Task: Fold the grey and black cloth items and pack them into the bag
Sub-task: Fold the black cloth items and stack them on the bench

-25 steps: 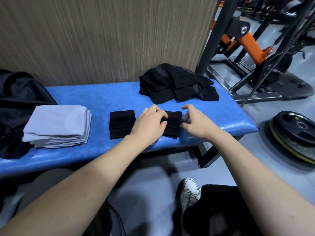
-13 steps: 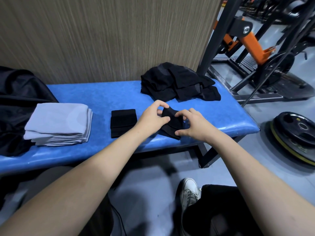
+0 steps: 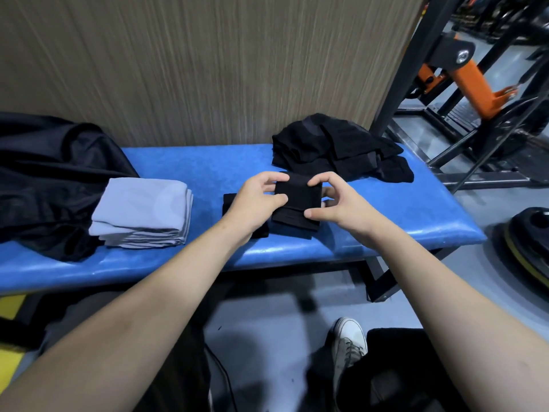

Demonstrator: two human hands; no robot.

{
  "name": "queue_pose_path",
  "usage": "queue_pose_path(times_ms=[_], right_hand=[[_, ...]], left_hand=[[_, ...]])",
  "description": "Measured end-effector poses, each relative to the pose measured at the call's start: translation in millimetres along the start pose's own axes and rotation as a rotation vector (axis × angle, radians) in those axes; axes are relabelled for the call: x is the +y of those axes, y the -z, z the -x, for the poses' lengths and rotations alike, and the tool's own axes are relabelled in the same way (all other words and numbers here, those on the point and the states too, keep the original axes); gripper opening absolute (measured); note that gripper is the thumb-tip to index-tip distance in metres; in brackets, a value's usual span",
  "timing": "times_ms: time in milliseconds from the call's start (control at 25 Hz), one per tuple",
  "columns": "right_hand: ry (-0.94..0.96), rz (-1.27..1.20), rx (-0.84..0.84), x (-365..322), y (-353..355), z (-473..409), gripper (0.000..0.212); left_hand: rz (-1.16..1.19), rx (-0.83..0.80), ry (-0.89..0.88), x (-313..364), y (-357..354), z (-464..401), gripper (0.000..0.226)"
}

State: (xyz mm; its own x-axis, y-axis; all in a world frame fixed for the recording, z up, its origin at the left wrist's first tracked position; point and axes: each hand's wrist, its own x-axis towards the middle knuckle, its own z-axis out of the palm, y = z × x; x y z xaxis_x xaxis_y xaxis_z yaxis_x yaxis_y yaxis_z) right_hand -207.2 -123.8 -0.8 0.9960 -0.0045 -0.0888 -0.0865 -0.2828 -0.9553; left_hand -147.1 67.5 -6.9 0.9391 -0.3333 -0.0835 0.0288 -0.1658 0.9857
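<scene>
The person sat by the blue bench (image 3: 184,165) and held a small folded black cloth (image 3: 298,196) up between both hands. The left hand (image 3: 258,200) pinched its left edge with thumb and fingers, and the right hand (image 3: 335,203) pinched its right edge the same way, so the folds would stay flat and not fall open. Under it, on the bench, lay another folded black piece (image 3: 292,223), and I think the one in the hands was meant to go on top to make a neat pile. A third black piece (image 3: 230,203) peeked out from under the left wrist. Folded grey cloths (image 3: 142,212) sat in a tidy stack further left, ready for packing. A heap of black cloths (image 3: 338,147) waited unfolded near the wall, close enough to reach. A big dark thing (image 3: 50,176) at the far left may have been the bag, but I could not tell. Much folding seemed left to do.
</scene>
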Motion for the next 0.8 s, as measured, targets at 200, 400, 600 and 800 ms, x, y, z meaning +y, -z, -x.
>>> queue_pose_path(times_ms=[200,400,600,800], right_hand=[[0.013,-0.038,-0.028,-10.3,-43.9,-25.6,0.035],[0.008,0.152,0.016,-17.5,-79.5,-39.9,0.031],[0.006,0.372,0.022,-10.6,-86.3,-49.2,0.031],[0.048,0.490,-0.019,-6.3,-85.9,-52.0,0.035]], left_hand=[[-0.075,0.109,-0.015,-9.5,43.7,7.7,0.036],[-0.311,0.145,-0.055,-23.2,66.9,15.5,0.045],[-0.656,0.062,-0.030,-29.8,68.6,14.5,0.056],[-0.949,0.030,-0.170,-31.0,64.8,21.0,0.051]])
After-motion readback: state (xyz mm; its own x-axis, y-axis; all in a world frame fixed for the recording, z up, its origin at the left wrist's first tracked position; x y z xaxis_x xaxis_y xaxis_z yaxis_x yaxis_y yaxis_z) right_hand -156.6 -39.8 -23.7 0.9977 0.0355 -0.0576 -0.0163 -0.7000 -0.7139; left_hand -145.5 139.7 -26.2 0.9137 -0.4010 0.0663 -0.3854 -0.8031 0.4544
